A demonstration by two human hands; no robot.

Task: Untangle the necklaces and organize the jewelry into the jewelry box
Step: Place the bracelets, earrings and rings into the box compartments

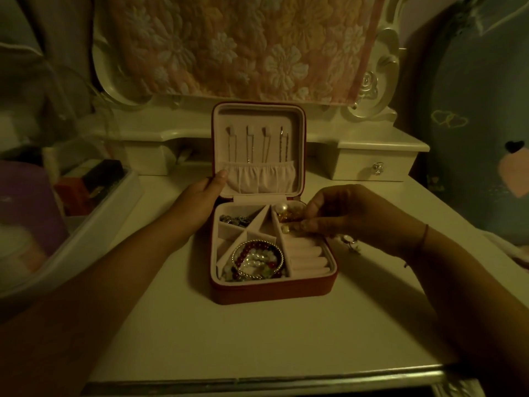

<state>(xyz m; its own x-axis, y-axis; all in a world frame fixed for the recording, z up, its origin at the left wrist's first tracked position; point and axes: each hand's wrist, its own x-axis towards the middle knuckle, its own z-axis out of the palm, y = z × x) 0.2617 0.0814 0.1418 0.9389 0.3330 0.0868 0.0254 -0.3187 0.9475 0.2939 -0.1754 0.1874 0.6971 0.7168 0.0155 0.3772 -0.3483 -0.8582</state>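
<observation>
A red jewelry box (pixel 272 290) stands open in the middle of the white table, its lid (pixel 300 144) upright with thin necklaces (pixel 249 144) hanging on the hooks. Beaded bracelets (pixel 257 259) fill the front left compartment. A dark chain (pixel 236 220) lies in the back left one. A pearl and gold pieces (pixel 283 210) sit in the back right compartment. My left hand (pixel 200 199) grips the lid's left edge. My right hand (pixel 337 213) hovers over the back right compartment, fingertips pinched on a small gold piece. Ring rolls (pixel 306 256) sit below it.
A small silver piece (pixel 350 242) lies on the table just right of the box. A white tray (pixel 86 224) with boxes stands at the left. The dresser's small drawer (pixel 375 164) and mirror frame rise behind. A grey plush pillow (pixel 481 138) leans at the right.
</observation>
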